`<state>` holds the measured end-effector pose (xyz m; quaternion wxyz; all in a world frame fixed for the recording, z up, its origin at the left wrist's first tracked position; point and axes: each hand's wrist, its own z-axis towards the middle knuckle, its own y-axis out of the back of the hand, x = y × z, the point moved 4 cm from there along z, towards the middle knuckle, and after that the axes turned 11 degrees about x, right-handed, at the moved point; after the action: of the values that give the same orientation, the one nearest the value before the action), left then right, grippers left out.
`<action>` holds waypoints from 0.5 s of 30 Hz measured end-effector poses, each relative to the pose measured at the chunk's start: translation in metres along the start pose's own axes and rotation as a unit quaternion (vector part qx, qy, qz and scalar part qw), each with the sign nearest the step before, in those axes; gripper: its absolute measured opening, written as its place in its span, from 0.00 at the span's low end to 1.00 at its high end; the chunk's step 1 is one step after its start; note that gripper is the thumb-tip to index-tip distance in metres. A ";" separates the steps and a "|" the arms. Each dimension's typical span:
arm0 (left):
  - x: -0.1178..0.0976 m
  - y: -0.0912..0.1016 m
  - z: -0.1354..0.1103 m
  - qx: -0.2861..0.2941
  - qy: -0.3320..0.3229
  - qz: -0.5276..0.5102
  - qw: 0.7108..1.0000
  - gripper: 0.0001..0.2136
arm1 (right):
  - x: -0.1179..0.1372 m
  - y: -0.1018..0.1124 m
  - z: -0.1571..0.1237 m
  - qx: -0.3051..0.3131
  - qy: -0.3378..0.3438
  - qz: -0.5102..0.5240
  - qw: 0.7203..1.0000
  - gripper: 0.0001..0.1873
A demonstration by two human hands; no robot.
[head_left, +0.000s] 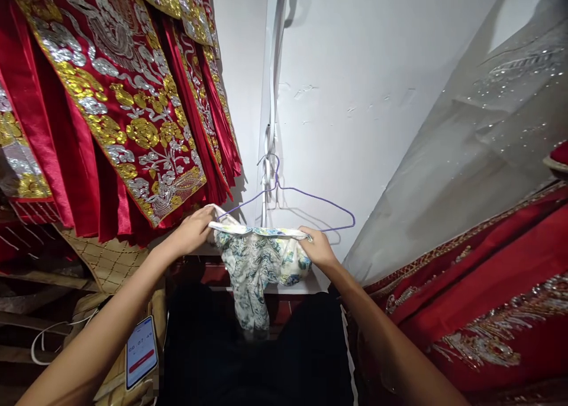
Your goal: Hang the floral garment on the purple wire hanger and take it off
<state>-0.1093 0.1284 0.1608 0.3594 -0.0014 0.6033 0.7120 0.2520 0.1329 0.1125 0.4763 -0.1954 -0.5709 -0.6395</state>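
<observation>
A white garment with a blue, green and yellow floral print (260, 258) hangs stretched between my two hands by its white-edged top. Its narrower lower part drops toward my lap. My left hand (199, 227) is closed on the garment's left end, where a white strap slants up beside the hanger. My right hand (316, 246) grips the right end, thumb on the edge. Just behind the garment is a purple wire hanger (317, 197), its hook up against the white upright strip on the wall. The hanger's left end meets the strap; its right end shows bare above my right hand.
Red costumes with gold and silver embroidery (144, 131) hang at the left. On the right are a sheer glittering fabric (444, 151) and red beaded cloth (497, 323). A phone with a running timer (142, 353) lies at lower left, near a white cable (39, 341). A white wall (355, 57) stands ahead.
</observation>
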 end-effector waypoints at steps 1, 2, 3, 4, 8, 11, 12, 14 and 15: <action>-0.010 0.002 0.006 -0.004 -0.025 -0.005 1.000 0.12 | 0.004 0.002 -0.002 0.006 0.000 0.017 1.000 0.08; -0.020 0.002 0.012 0.001 -0.045 -0.008 0.999 0.13 | 0.008 0.002 -0.003 0.016 0.001 0.040 0.999 0.08; -0.030 0.002 0.018 0.005 -0.060 -0.015 0.998 0.13 | 0.013 -0.001 -0.005 0.029 0.002 0.067 0.997 0.09; -0.039 0.003 0.024 -0.005 -0.071 -0.032 0.997 0.13 | 0.018 -0.005 -0.007 0.044 0.003 0.095 0.995 0.09; -0.055 0.002 0.042 -0.022 -0.091 -0.089 0.992 0.19 | 0.038 -0.023 -0.023 0.093 0.014 0.145 0.985 0.10; -0.052 0.003 0.048 0.001 -0.083 -0.067 0.994 0.21 | 0.038 -0.008 -0.035 0.007 0.005 0.101 0.995 0.29; -0.050 0.005 0.049 0.002 -0.083 -0.052 0.995 0.20 | 0.035 0.005 -0.039 -0.053 -0.001 0.076 0.996 0.35; -0.049 0.011 0.048 0.003 -0.095 -0.025 0.995 0.19 | 0.029 0.037 -0.044 -0.166 -0.015 0.027 0.986 0.41; -0.049 0.014 0.048 0.008 -0.104 -0.014 0.994 0.19 | 0.025 0.053 -0.045 -0.193 -0.024 0.015 0.981 0.40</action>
<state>-0.0590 0.1443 0.2073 0.4304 0.0672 0.5677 0.6985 0.2977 0.0880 0.1494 0.4253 -0.3069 -0.4453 -0.7257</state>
